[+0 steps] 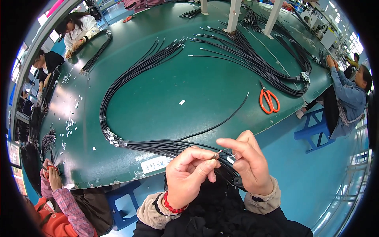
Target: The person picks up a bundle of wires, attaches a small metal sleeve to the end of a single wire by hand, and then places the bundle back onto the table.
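Note:
My left hand (189, 173) pinches the thin end of a black cable (216, 156) between thumb and fingers, above the table's near edge. Close by on its right, my right hand (252, 166) has its fingers curled around part of the cable, with the index finger stretched toward the left fingertips. A small white piece (231, 159) shows beside the right fingers; its kind is unclear. Under both hands runs a thick bundle of black cables (158, 147), tied with clear tape and carrying white tags. It curves left and away across the table, ending in loose silvery tips.
Orange-handled scissors (269, 101) lie on the green table (158, 91) at right. Another black cable bundle (256, 59) lies at far right near white posts (233, 15). White scraps (70, 125) litter the left. Co-workers sit around; blue stools (314, 132) stand beside the table.

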Demonstrator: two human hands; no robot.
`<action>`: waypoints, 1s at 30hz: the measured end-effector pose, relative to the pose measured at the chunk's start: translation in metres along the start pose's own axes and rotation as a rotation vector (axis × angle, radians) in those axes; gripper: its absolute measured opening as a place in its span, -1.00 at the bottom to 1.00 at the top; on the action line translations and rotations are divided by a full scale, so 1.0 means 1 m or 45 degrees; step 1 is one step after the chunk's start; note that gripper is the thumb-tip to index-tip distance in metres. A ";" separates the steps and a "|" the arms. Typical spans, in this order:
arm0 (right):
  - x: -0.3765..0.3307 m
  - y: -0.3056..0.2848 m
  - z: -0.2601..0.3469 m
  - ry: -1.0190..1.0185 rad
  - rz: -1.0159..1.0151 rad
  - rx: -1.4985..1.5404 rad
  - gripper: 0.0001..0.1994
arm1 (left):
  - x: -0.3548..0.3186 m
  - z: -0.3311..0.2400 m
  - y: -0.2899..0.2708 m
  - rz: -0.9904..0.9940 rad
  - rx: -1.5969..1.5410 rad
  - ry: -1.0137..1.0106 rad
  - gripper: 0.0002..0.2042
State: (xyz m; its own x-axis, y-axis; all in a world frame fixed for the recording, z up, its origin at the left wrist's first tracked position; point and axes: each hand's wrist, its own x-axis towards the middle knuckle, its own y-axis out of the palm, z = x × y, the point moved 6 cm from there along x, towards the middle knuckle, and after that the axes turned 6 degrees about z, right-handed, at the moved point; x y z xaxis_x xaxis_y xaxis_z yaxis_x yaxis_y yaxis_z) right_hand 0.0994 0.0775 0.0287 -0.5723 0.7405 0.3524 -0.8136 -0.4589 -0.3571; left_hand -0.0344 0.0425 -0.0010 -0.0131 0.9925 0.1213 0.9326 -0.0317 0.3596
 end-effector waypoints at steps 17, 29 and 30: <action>-0.004 -0.006 -0.009 -0.138 -0.283 0.090 -0.81 | -0.002 -0.002 -0.001 0.049 0.059 0.001 -0.92; 0.005 -0.005 -0.003 -0.260 -0.203 0.116 -0.74 | 0.002 -0.007 0.003 0.063 0.252 0.160 -0.88; 0.006 -0.004 -0.003 -0.244 -0.197 0.128 -0.75 | 0.002 -0.010 0.003 0.061 0.331 0.230 -0.88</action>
State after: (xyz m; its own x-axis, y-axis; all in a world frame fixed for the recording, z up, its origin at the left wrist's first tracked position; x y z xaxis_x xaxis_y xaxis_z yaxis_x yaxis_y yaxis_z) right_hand 0.0997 0.0852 0.0291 -0.4411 0.7034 0.5573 -0.8937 -0.4009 -0.2014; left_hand -0.0351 0.0435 0.0099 -0.0092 0.9530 0.3029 0.9943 -0.0233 0.1038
